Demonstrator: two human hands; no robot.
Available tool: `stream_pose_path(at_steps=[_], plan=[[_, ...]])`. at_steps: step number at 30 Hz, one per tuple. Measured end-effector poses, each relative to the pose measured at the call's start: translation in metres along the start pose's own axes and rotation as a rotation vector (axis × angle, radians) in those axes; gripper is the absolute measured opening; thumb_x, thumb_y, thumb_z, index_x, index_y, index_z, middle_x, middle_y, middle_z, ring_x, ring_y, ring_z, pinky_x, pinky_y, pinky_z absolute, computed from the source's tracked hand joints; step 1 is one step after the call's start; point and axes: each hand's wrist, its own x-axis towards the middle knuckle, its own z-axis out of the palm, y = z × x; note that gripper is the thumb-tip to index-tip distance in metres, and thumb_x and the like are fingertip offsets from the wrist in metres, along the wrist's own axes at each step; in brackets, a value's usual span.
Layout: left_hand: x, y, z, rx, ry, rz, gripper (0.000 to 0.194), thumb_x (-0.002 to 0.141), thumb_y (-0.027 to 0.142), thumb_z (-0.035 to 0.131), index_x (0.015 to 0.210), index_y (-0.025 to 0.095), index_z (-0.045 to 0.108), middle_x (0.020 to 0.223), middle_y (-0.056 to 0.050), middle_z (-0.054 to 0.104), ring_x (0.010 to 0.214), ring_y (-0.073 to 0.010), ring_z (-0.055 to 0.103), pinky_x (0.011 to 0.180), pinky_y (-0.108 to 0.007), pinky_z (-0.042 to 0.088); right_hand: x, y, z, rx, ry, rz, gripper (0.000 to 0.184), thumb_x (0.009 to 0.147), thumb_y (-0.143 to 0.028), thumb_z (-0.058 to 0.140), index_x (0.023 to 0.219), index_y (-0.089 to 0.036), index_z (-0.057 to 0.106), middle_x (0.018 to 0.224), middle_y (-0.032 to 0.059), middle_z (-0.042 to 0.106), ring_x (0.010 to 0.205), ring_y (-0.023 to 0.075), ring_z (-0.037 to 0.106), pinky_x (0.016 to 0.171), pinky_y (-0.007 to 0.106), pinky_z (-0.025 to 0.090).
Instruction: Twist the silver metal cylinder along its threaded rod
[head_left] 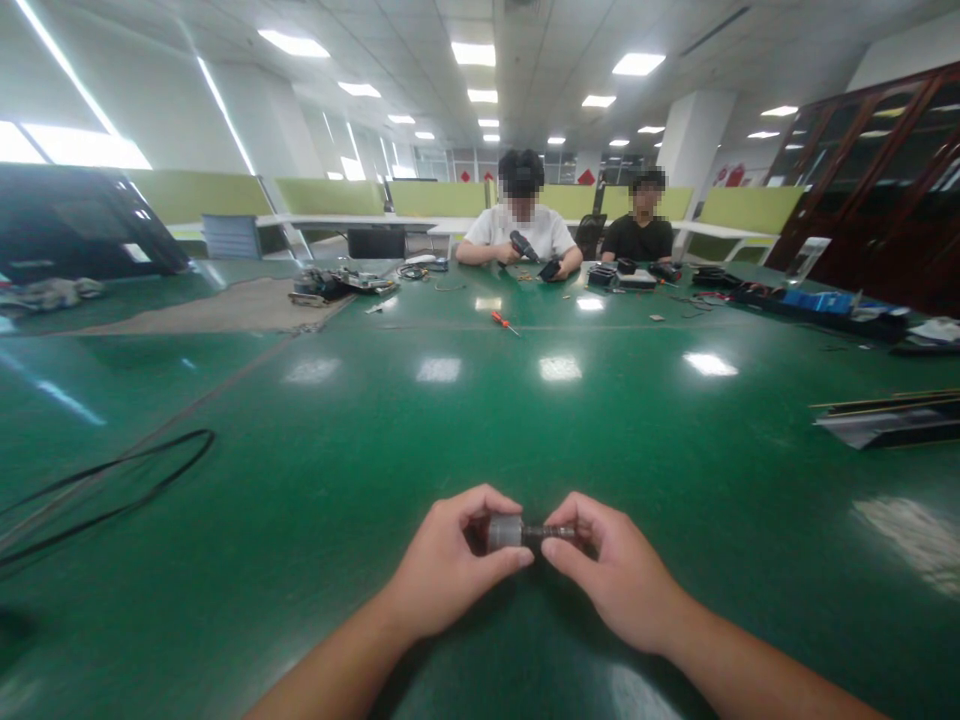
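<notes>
Close in front of me, over the green tabletop (465, 420), I hold a metal piece with a short grey cylinder (505, 531) and a thin dark shaft (534, 533) running out to the right. My left hand (457, 555) is closed around the cylinder, fingers above and thumb below. The fingertips and thumb of my right hand (615, 570) pinch the shaft, whose far end shows between them. The piece lies level; its exact kind is hard to make out. Parts of it are covered by my fingers.
An orange-handled screwdriver (504, 322) lies farther back. Across the table one person (517, 225) holds a power drill (523, 245); another person (637, 232) sits to the right. A black cable (180, 475) loops at left, and metal strips (892, 420) lie at right.
</notes>
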Motion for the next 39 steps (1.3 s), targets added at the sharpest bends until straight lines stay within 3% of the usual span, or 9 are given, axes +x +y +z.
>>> stream_pose_path(at_steps=[39], plan=[[0.0016,-0.0018,-0.0016,-0.086,0.001,-0.018,0.030,0.073,0.033,0.080,0.093,0.015,0.067,0.076,0.000,0.065,0.068,-0.0163,0.056,0.064,-0.026,0.042,0.0016,-0.0019,0.0007,0.027,0.001,0.007,0.006,0.087,-0.025,0.062,0.087,-0.019,0.060,0.072,-0.0030,0.057,0.066,0.0136,0.052,0.064,0.025,0.039]])
